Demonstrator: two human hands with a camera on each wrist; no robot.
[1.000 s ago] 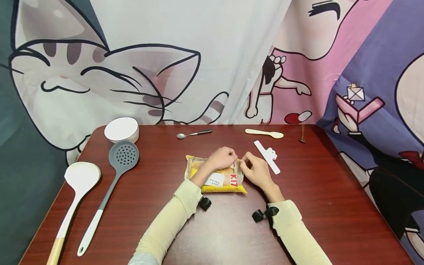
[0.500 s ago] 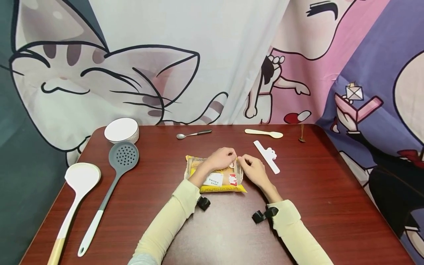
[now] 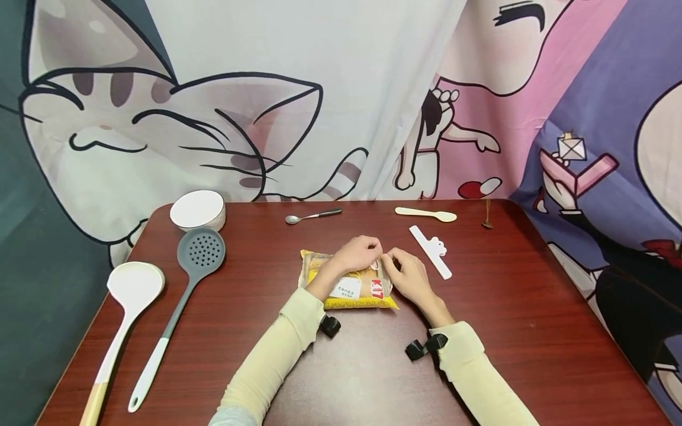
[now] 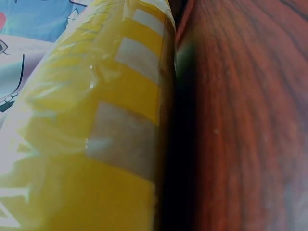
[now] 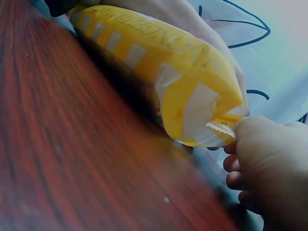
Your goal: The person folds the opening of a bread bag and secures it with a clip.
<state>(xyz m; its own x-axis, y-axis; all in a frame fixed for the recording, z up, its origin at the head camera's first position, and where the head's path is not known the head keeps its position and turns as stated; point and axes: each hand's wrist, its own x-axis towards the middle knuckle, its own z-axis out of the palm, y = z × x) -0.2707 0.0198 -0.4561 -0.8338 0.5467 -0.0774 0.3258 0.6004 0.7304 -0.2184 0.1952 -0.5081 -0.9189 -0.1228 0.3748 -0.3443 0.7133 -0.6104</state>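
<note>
The largest thing, the patterned curtain [image 3: 298,35], hangs unchanged behind the red-brown worktop [image 3: 533,337]. Along the worktop's left side, the long-handled ladle [image 3: 128,313], the grey perforated skimmer [image 3: 183,305] and the white bowl [image 3: 212,223] behind it lie as they did a second ago.

The yellow plastic food packet [image 3: 351,290] has also kept its place, flat near the middle of the worktop; its near side shows no tear. What has changed is small: the right hand [image 3: 409,277] has edged inward, and its knuckles now sit just beside the left hand [image 3: 359,253] at the packet's far right corner. The right fingers pinch the crimped end, as the right wrist view shows. The left forearm crosses the packet and the left fingers curl at that corner; their tips are hidden, so I cannot tell whether they grip it. The shift seems to bring both hands to one spot on the seal, with the packet apparently still whole.

Smaller things, the white clip [image 3: 430,252], the pale spoon [image 3: 426,213] and the dark-handled metal spoon [image 3: 314,216], remain untouched beyond the hands.
</note>
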